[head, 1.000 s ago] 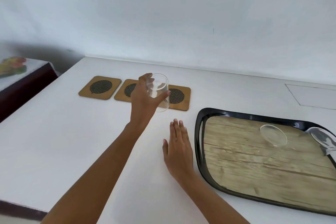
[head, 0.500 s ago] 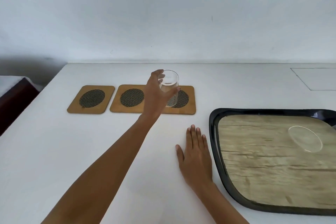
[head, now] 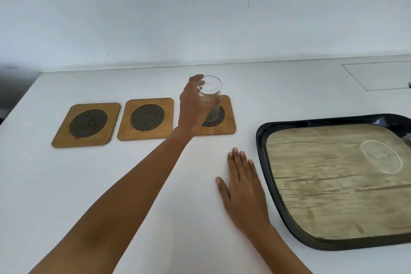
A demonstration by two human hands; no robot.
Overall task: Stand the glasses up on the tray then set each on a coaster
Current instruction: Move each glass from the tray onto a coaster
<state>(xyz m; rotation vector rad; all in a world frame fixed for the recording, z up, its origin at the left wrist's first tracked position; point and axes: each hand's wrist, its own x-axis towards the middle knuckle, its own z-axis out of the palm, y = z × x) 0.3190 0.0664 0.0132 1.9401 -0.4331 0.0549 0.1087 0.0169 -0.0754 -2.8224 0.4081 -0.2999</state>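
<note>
My left hand grips a clear glass, upright, over the dark mesh centre of the right coaster; I cannot tell whether its base touches. Two more wooden coasters, the middle coaster and the left coaster, lie bare in the same row. My right hand rests flat on the white table, fingers apart, just left of the tray. A second clear glass stands on the wood-patterned tray with its black rim.
The white table meets a white wall at the back. A thin rectangular outline is set into the surface at the far right. A sliver of another glass shows at the right frame edge.
My left hand has carried the glass right and down over the right coaster. My right hand stays flat on the table. The view has shifted, so the tray sits further right.
</note>
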